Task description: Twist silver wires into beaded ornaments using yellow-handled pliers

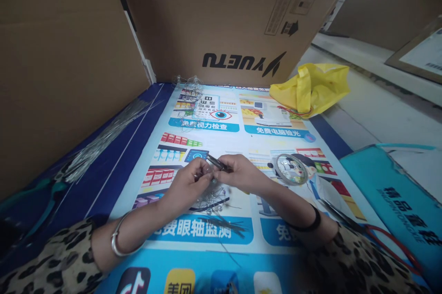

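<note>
My left hand is closed in a pinch on a tangle of thin beaded wire, which hangs below the fingers with small clear beads on it. Against its fingertips, my right hand grips a slim dark metal tool; the fingers hide part of it, so its exact kind is unclear. Several short dark wire pieces lie on the printed sheet under my hands. To the right of my right hand sits a round clear container with small beads inside.
A bundle of straight wires lies at left, near teal-handled scissors. More beaded wire rests at the back by the cardboard box. At right are a yellow bag, red-handled scissors and a teal bag.
</note>
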A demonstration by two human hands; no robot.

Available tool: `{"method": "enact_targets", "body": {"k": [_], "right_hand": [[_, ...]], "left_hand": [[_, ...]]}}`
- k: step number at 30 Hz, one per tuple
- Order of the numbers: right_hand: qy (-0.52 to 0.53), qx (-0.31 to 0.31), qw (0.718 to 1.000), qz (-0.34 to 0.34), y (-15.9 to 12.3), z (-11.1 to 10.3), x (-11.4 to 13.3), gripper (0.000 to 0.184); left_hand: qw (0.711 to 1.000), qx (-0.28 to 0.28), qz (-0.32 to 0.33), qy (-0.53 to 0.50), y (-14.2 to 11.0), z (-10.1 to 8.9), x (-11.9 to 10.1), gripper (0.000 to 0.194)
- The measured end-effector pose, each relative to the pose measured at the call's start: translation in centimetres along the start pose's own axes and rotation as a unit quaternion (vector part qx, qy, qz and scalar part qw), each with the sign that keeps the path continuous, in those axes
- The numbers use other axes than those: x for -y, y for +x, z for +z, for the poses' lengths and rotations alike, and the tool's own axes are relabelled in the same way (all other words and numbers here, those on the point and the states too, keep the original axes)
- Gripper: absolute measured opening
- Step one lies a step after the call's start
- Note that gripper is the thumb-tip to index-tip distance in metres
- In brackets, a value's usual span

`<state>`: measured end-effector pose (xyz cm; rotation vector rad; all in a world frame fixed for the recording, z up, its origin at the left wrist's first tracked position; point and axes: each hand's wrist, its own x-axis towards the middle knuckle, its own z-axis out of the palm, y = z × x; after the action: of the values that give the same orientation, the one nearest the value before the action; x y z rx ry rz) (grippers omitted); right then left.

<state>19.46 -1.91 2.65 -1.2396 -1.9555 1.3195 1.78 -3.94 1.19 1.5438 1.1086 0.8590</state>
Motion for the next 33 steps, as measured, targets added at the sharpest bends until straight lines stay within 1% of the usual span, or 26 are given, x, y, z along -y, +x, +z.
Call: {"method": "enact_targets", "body": {"k": [4, 6, 11, 15, 17, 20, 23, 26, 30, 33], "right_hand": [[-0.045, 0.015, 0.999, -0.021, -0.1, -0.3, 0.3, 0.015], [-0.042, 0.026, 0.999, -0.014, -0.1, -0.4, 0.4, 0.016], [0.014, 0.048, 0.999, 0.010, -0.2, -0.5, 0.7, 0.020], [0.082, 0.039, 0.995, 0.030, -0.2, -0.2, 0.8, 0.017], [0.110, 0.026, 0.993, 0.039, -0.2, -0.1, 0.9, 0.014], [0.127, -0.001, 0.991, 0.044, -0.3, -0.1, 1.0, 0.012], [0.120, -0.024, 0.992, 0.044, -0.3, -0.1, 1.1, 0.008], [0.118, -0.038, 0.991, 0.043, -0.3, 0.0, 1.0, 0.008], [0.120, -0.041, 0.991, 0.040, -0.2, 0.2, 0.8, 0.009], [0.124, -0.044, 0.991, 0.038, -0.2, 0.3, 1.0, 0.007]], "left_hand": [[1.000, 0.001, 0.010, 0.015, -0.1, -0.1, 0.2, 0.009], [0.999, -0.003, 0.013, 0.035, -0.1, -0.1, 0.0, 0.009], [0.996, -0.023, 0.000, 0.081, -0.3, 0.1, -0.5, 0.008], [0.995, -0.026, 0.003, 0.097, -0.4, 0.1, -0.6, 0.006], [0.996, -0.024, 0.011, 0.081, -0.4, 0.1, -0.5, 0.007], [1.000, -0.006, 0.015, 0.017, -0.2, 0.0, -0.2, 0.011], [0.999, 0.019, -0.001, -0.044, 0.0, -0.1, 0.0, 0.016], [0.995, 0.035, -0.015, -0.091, 0.1, 0.0, 0.2, 0.021], [0.994, 0.037, -0.035, -0.098, 0.3, 0.2, 0.0, 0.024], [0.993, 0.037, -0.044, -0.104, 0.3, 0.2, -0.2, 0.023]]}}
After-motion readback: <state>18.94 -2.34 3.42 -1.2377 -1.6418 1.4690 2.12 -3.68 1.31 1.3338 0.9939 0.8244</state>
